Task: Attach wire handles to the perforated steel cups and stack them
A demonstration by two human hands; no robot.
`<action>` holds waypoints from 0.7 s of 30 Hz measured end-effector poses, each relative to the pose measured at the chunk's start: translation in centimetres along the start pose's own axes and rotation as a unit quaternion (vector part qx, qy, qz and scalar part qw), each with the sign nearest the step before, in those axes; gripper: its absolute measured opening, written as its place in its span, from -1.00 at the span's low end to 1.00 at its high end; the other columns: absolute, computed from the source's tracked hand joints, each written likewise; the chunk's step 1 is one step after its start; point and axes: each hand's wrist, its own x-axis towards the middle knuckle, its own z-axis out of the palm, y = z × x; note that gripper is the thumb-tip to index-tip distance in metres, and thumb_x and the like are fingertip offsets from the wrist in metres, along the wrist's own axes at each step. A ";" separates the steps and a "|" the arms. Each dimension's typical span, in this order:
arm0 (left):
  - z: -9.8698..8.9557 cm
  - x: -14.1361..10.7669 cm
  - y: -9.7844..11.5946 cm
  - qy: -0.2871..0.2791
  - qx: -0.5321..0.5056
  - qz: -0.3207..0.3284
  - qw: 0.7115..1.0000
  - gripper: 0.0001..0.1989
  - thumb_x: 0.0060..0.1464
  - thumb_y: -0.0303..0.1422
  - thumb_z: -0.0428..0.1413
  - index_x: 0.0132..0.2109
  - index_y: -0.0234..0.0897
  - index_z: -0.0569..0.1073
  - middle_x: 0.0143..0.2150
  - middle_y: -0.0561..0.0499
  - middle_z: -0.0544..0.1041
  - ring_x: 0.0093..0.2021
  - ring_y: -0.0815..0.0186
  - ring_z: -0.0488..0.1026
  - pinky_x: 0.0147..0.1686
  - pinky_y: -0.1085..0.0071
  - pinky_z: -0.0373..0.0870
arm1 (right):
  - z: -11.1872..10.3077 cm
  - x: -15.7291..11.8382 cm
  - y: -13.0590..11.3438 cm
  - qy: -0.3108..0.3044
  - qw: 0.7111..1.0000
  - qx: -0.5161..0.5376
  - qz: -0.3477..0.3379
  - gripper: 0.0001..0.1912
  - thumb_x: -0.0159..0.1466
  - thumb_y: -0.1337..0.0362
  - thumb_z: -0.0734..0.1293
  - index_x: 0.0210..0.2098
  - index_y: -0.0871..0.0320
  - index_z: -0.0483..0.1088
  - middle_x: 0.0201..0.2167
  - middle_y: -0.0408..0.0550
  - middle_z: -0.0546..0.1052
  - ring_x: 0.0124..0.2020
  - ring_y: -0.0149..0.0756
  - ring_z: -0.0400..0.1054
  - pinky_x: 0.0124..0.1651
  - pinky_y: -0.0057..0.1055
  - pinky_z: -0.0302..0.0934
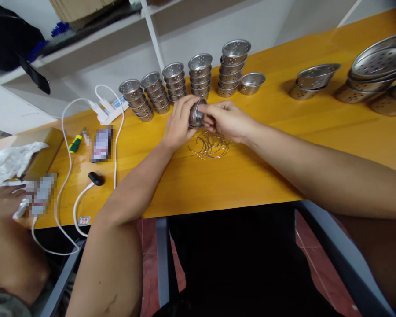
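A small perforated metal cup (196, 115) is tilted on its side above the table, its rim towards my right hand. Wrapped round its left side, my left hand (179, 123) holds it. My right hand (226, 118) is closed at the cup's rim, thumb and fingers pinched together; what they grip, if anything, is hidden. Just below both hands lies a loose pile of thin curved metal wires (213, 146). Behind them stand several stacks of the same kind of cup (200, 72), with a single cup (251, 82) beside the rightmost stack.
Larger perforated metal dishes (317, 79) stand at the right. To the left are a power strip (114, 110) with white cables, a phone (102, 144), a green-and-yellow tool (75, 143) and a black plug-like piece (96, 178). Another person's hand (6, 200) is at the far left.
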 end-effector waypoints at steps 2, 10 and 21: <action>0.0 0.0 0.0 -0.002 0.006 0.006 1.000 -0.08 0.32 0.38 0.29 0.59 0.09 0.33 0.64 -0.15 0.42 0.79 -0.40 0.23 0.82 -0.39 0.04 | 0.1 0.1 -0.1 0.007 1.000 0.023 0.001 -0.08 0.22 -0.50 0.70 -0.63 0.00 0.18 -0.64 -0.18 0.18 -0.53 -0.34 0.06 -0.45 -0.27 -0.05; -0.2 -0.1 0.1 0.026 0.056 0.022 0.998 -0.10 0.38 0.36 0.23 0.61 0.01 0.30 0.64 -0.13 0.47 0.73 -0.31 0.34 0.79 -0.38 0.18 | -0.2 0.2 0.2 0.019 0.999 0.050 -0.003 -0.13 0.30 -0.29 0.74 -0.60 0.00 0.13 -0.60 -0.25 0.11 -0.51 -0.36 0.03 -0.45 -0.28 0.10; 0.3 -0.1 -2.9 0.135 0.004 -0.065 0.989 0.11 0.23 0.60 0.22 0.59 0.01 0.21 0.57 -0.24 0.42 0.72 -0.25 0.35 0.81 -0.22 0.20 | -1.0 -0.6 -1.4 0.021 0.990 -0.024 -0.136 -0.14 0.33 -0.64 0.49 -0.57 -0.04 0.32 -0.50 -0.05 0.30 -0.36 -0.11 0.28 -0.28 -0.10 0.28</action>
